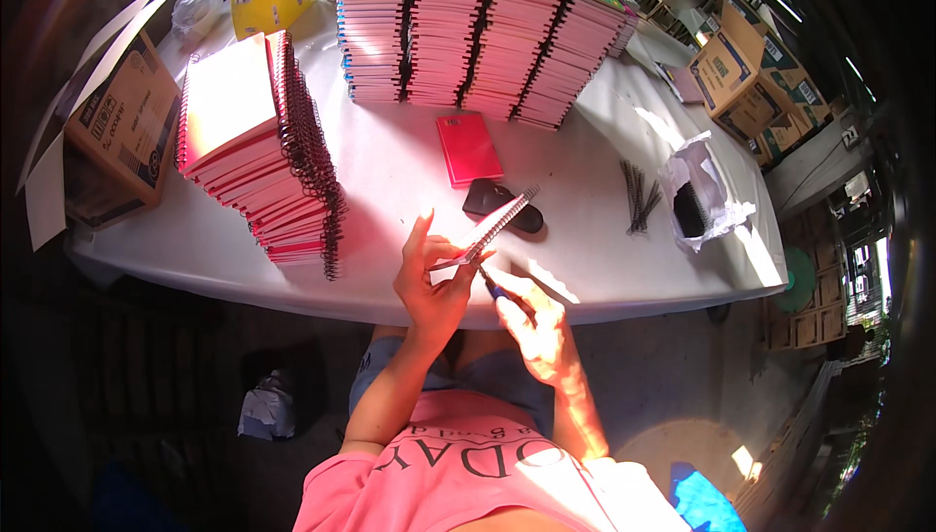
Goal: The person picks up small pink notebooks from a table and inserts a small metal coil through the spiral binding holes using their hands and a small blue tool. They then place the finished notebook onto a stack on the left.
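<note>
My left hand (pixel 432 290) grips a spiral notebook (pixel 495 224) near the table's front edge, its coil edge turned up to the right. Fingers of that hand pinch the lower end, with one finger raised. In my right hand (pixel 542 335) are blue-handled pliers (pixel 494 287), whose tip meets the lower end of the coil; I cannot make out whether the jaws are closed on the wire. Just beyond lies a black object (pixel 526 218), partly hidden by the notebook. A red notebook cover (pixel 470 149) rests flat behind it.
A leaning stack of red-edged spiral notebooks (pixel 255 186) stands at left, beside an open carton (pixel 122 132). Tall notebook stacks (pixel 448 39) with blue, red, yellow and green tops line the back. Loose black coils (pixel 639 198) and a white wrapper (pixel 717 186) lie right. A yellow box (pixel 273 10) sits back left.
</note>
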Action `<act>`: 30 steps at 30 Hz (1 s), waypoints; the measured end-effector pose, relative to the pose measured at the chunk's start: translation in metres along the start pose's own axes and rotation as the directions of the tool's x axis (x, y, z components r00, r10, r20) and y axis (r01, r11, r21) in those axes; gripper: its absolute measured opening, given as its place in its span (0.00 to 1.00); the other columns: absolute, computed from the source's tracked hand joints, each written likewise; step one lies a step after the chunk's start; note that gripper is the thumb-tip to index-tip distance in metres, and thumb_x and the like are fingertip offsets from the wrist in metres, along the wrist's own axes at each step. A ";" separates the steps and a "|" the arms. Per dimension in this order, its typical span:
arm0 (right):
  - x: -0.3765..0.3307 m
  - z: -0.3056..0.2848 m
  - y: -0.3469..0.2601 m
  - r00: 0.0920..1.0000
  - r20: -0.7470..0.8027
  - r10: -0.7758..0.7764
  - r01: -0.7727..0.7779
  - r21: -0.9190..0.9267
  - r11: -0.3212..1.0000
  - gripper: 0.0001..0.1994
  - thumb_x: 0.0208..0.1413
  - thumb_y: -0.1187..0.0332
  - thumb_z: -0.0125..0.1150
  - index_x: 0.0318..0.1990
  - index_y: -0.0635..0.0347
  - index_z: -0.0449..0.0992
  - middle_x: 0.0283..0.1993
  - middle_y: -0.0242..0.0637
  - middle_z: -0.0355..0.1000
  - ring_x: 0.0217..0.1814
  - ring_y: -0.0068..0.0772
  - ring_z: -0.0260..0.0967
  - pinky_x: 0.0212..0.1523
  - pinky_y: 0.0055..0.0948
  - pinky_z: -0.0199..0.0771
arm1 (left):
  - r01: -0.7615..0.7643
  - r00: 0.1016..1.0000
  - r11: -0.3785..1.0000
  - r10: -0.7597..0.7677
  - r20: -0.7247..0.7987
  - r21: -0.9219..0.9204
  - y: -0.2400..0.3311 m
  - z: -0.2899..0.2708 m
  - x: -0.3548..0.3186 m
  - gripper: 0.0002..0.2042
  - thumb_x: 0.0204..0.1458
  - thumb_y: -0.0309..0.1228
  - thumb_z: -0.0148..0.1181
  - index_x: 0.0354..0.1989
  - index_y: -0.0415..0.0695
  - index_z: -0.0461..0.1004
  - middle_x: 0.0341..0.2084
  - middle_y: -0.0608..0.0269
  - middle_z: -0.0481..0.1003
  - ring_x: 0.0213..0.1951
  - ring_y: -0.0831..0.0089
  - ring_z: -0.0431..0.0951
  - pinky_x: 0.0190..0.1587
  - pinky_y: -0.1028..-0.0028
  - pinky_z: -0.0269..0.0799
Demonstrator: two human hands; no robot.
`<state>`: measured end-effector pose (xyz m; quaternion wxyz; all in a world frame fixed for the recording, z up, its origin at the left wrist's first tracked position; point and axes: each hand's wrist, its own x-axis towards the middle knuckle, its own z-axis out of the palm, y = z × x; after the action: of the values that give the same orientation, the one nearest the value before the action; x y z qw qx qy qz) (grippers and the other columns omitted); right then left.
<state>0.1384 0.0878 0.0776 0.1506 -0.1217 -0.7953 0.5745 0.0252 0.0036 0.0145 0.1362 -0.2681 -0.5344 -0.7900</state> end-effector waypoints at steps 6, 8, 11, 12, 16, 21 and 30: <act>0.001 -0.010 0.010 0.986 0.099 0.131 -0.155 0.291 0.944 0.16 0.59 0.66 0.53 0.53 0.61 0.69 0.39 0.42 0.73 0.41 0.35 0.72 0.39 0.28 0.72 | -0.124 0.992 0.986 0.127 -0.020 0.109 -0.007 0.002 -0.002 0.27 0.42 0.13 0.64 0.53 0.38 0.63 0.43 0.59 0.68 0.37 0.76 0.72 0.41 0.76 0.76; 0.003 -0.015 0.029 0.982 -0.133 -0.135 0.086 -0.319 0.944 0.15 0.55 0.71 0.56 0.51 0.61 0.72 0.43 0.44 0.72 0.47 0.42 0.69 0.48 0.32 0.69 | 0.017 0.988 0.999 -0.025 -0.150 -0.052 0.007 0.008 0.011 0.27 0.42 0.13 0.64 0.53 0.39 0.64 0.39 0.61 0.67 0.36 0.78 0.70 0.39 0.77 0.75; 0.005 -0.048 0.061 0.904 -0.360 -0.230 0.001 -0.537 0.844 0.15 0.55 0.69 0.57 0.50 0.58 0.73 0.46 0.43 0.67 0.47 0.47 0.67 0.48 0.35 0.68 | 0.146 0.961 0.981 -0.171 -0.216 -0.127 0.024 0.008 0.029 0.27 0.44 0.15 0.65 0.54 0.42 0.64 0.32 0.68 0.66 0.35 0.81 0.67 0.37 0.81 0.71; 0.002 -0.062 0.084 0.895 -0.439 -0.082 -0.198 -0.555 0.808 0.15 0.56 0.63 0.56 0.50 0.53 0.74 0.49 0.41 0.66 0.50 0.44 0.66 0.53 0.43 0.63 | 0.199 0.954 0.972 -0.222 -0.202 -0.125 0.025 0.005 0.029 0.27 0.44 0.16 0.66 0.54 0.41 0.64 0.31 0.68 0.66 0.35 0.82 0.67 0.38 0.82 0.69; 0.016 -0.072 0.097 0.887 -0.455 0.081 -0.451 -0.811 0.373 0.25 0.58 0.50 0.51 0.60 0.48 0.64 0.58 0.44 0.60 0.66 0.43 0.53 0.67 0.50 0.39 | 0.245 0.951 0.940 -0.281 -0.132 -0.237 0.039 0.001 0.030 0.14 0.54 0.24 0.58 0.49 0.41 0.67 0.34 0.70 0.67 0.37 0.83 0.67 0.44 0.82 0.63; 0.038 -0.027 0.039 0.973 -0.229 0.003 0.091 0.397 0.913 0.37 0.54 0.55 0.61 0.66 0.60 0.52 0.61 0.41 0.59 0.64 0.36 0.57 0.61 0.33 0.56 | 0.091 0.983 0.943 -0.136 -0.121 -0.321 0.056 -0.002 0.032 0.10 0.61 0.28 0.48 0.48 0.40 0.66 0.37 0.68 0.64 0.40 0.83 0.68 0.36 0.85 0.68; 0.174 -0.004 -0.102 0.938 0.009 -0.347 0.171 0.857 0.485 0.27 0.59 0.75 0.47 0.66 0.58 0.50 0.56 0.38 0.66 0.53 0.28 0.66 0.50 0.30 0.67 | -0.369 0.814 0.789 0.530 -0.238 0.492 0.135 -0.090 0.105 0.23 0.52 0.38 0.61 0.52 0.39 0.66 0.48 0.54 0.65 0.49 0.63 0.66 0.52 0.65 0.61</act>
<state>-0.0233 0.1233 0.1934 0.2027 0.1410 -0.4354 0.8657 -0.0180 -0.1241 0.1531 0.4747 -0.2024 -0.5766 -0.6334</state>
